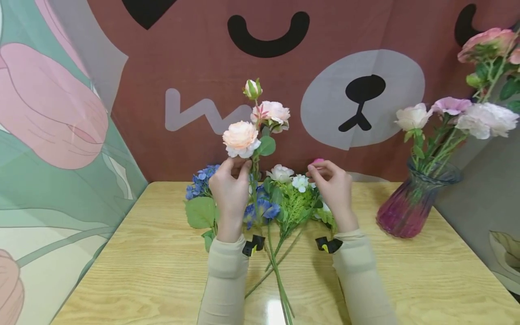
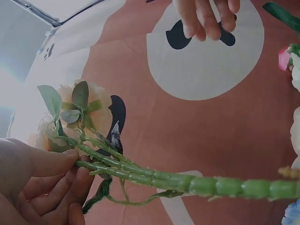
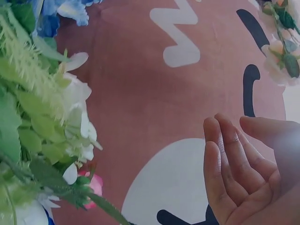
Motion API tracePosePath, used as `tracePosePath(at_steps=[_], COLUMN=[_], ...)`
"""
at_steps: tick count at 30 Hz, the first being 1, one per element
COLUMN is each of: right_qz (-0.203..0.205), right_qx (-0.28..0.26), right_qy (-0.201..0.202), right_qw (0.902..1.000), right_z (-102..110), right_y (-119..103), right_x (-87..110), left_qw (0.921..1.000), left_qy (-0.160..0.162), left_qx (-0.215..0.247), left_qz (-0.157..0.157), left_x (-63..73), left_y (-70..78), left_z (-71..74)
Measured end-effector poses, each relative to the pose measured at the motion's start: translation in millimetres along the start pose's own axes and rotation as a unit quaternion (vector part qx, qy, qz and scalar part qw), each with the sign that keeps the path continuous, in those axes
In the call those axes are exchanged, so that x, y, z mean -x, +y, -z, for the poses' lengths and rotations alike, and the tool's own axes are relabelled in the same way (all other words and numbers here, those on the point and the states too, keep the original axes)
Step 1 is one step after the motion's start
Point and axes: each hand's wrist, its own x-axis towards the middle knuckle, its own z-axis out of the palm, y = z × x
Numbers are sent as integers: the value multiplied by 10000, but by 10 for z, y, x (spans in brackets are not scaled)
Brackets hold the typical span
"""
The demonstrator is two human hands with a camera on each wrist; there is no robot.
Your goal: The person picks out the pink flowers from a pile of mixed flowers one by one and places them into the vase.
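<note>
My left hand [image 1: 229,192] pinches a green side stem of a peach rose spray [image 1: 241,138] between thumb and fingers, just below the blooms. The spray stands upright, with two full blooms and a closed bud at the top. In the left wrist view, its thick jointed stem [image 2: 211,186] runs off to the right, and the blooms show from behind. My right hand [image 1: 335,192] is raised to the right of the spray with nothing in it. Its fingers [image 3: 230,145] are loosely bent, the thumb apart from them.
Blue hydrangeas [image 1: 200,181], white flowers [image 1: 280,173] and green foliage [image 1: 295,205] lie behind the hands, their stems crossing on the wooden table [image 1: 162,271]. A pink-tinted glass vase [image 1: 400,212] with several flowers stands at the right. A patterned cloth [image 1: 183,149] hangs behind.
</note>
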Motion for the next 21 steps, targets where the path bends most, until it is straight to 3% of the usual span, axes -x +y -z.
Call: tracePosePath(at_steps=[8,16,21], right_qz=[167,354,262], right_qx=[59,79,-339], right_qy=[-209,-531,-756], right_qw=[9996,9979,9962], right_z=[-85,-176,-221], right_y=[-97,-177,-220], right_x=[23,41,40], left_qw=[9998,10000,9999], left_qy=[-8,-43,-37], left_qx=[184,71,92], left_qz=[51,41,43], left_x=[30,67,87], left_y=[52,71,87], left_z=[-96,-173,-217])
